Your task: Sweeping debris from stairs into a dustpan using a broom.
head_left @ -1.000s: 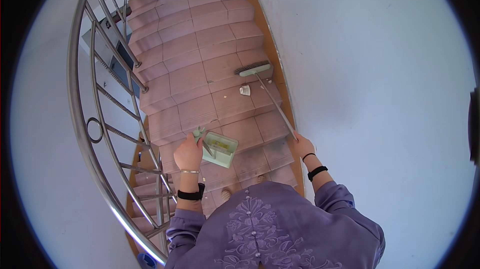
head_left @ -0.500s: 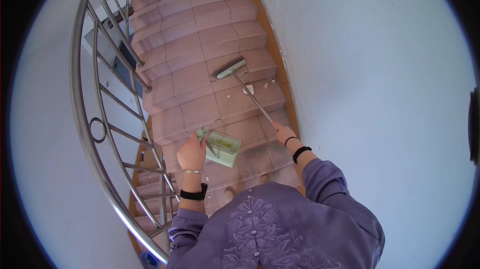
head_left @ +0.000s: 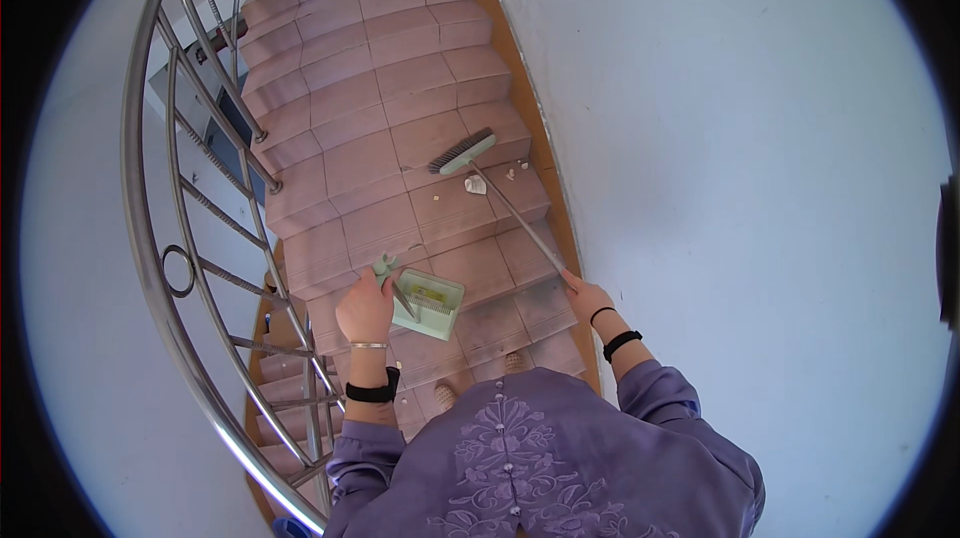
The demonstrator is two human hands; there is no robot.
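My left hand [head_left: 364,310] is closed round the top of the handle of a pale green dustpan [head_left: 430,321], which sits at the front of a step before me. Something yellow lies inside the pan, behind a row of comb teeth. In my right hand [head_left: 590,300] is the grey stick of a broom [head_left: 465,150]. Its pale green head with dark bristles lies slanted on a step farther up, close to the riser. Just below the broom head is a crumpled white scrap [head_left: 475,184]. Small pale bits [head_left: 517,170] are scattered to its right, and a tiny crumb lies to its left.
Pink tiled stairs [head_left: 360,158] curve upward ahead. A shiny metal railing [head_left: 137,208] bends along the left side, and more steps show below through it. On the right a white wall [head_left: 720,188] rises from an orange-brown skirting. My feet [head_left: 446,396] stand on a lower step.
The broom head has shifted up and away from its stick side slightly, now nearer the scrap's upper edge, and my right hand has drawn lower. My left hand still grips the dustpan handle.
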